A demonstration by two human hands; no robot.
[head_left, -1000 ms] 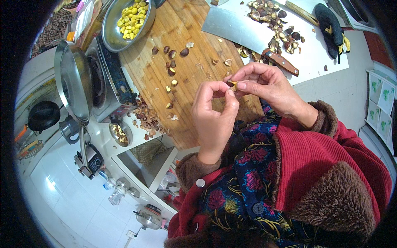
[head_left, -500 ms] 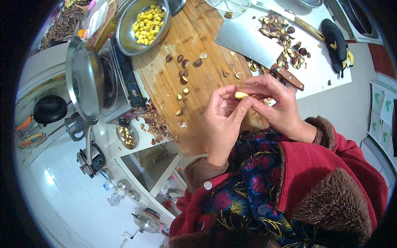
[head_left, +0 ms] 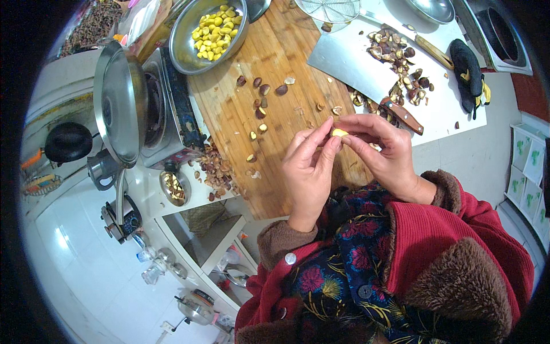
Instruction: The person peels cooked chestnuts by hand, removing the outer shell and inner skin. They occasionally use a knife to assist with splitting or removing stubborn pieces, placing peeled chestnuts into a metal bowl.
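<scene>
A peeled yellow chestnut (head_left: 339,132) is held up between my hands, over the near part of the wooden cutting board (head_left: 220,109). My left hand (head_left: 307,178) pinches it between thumb and fingers. From the other side, the thumb and curled fingers of my right hand (head_left: 385,152) also grip it. Several brown chestnuts (head_left: 264,90), some with cut yellow faces, lie scattered on the board beyond my hands. At the board's far left stands a steel bowl (head_left: 179,46) with peeled chestnuts (head_left: 216,34) in it.
A cleaver (head_left: 350,64) lies at the board's right edge, its wooden handle toward me. Cut shells (head_left: 395,51) cover part of the white counter, near a wire strainer (head_left: 326,8) and black gloves (head_left: 467,69). Leftward are a gas stove (head_left: 166,114), a pan lid (head_left: 117,106) and more shells (head_left: 215,172).
My fingers have shifted on the chestnut, and the left fingertips have come closer together around it. The whole view has moved slightly; the things on the board stay where they were.
</scene>
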